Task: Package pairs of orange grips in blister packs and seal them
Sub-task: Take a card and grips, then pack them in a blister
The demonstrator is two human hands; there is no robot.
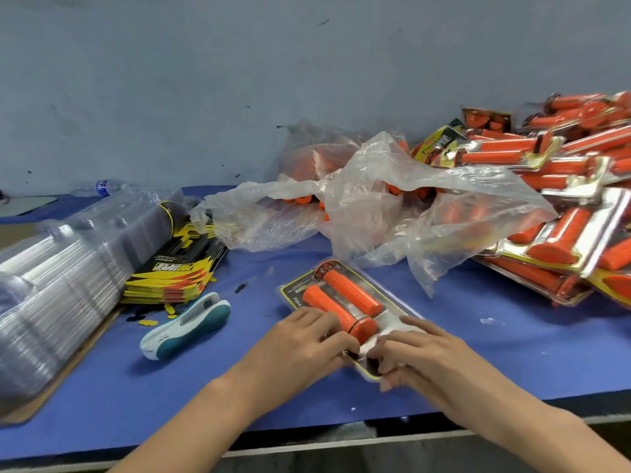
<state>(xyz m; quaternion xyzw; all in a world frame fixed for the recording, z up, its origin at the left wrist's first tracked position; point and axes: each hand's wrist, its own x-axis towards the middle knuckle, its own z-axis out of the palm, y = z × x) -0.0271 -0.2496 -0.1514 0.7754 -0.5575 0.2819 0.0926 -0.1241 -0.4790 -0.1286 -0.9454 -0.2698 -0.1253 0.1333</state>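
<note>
Blister pack lies flat on the blue mat at centre, long axis running 11 to 5 o'clock, with two orange grips side by side inside.

We have both hands on its near, 5 o'clock end. Left hand comes in from 7 o'clock, fingers curled over the corner beside the nearer grip's flange. Right hand comes in from 4 o'clock, fingers and thumb curled round the near edge. Both pinch the pack and hold nothing else. The far end is clear of the hands.

Hard to read:
- The near edge is under our fingers and motion-blurred, so we can't tell if the shell is closed there.
- The card print is mostly illegible.

Around the pack:
- Stapler at 9 o'clock, apart from it.
- Card stack and clear shell stack at 10 o'clock.
- Crumpled plastic bag at 12 o'clock, hiding most of the loose grips under it.
- Finished packs pile at 2 o'clock, cut off by the right frame edge.
</note>
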